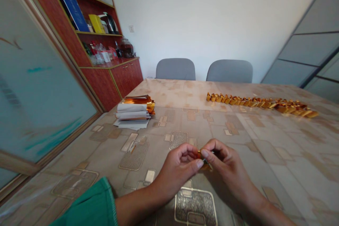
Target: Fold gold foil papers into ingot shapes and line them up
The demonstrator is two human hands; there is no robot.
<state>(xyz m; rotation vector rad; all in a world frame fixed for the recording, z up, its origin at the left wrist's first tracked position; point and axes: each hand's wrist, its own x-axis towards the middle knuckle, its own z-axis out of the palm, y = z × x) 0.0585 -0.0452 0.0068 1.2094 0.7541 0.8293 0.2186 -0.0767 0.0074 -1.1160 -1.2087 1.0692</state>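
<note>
Between my two hands, just above the table, is a small piece of gold foil paper (208, 166), mostly covered by the fingers. My left hand (182, 162) pinches it from the left with thumb and forefinger. From the right, my right hand (222, 159) pinches the same piece, its thumb laid over the near side. The fingertips of both hands almost meet. How the foil is folded is hidden. Farther right on the table lies a long row of folded gold foil pieces (246, 101). To the left sits a stack of paper sheets (132, 114) with gold foil among them.
A patterned cloth covers the table (159, 141). Two grey chairs, a left chair (175, 68) and a right chair (230, 70), stand at its far edge. A red-brown cabinet (127, 77) with laden shelves is at the back left, beside a frosted glass panel (39, 77).
</note>
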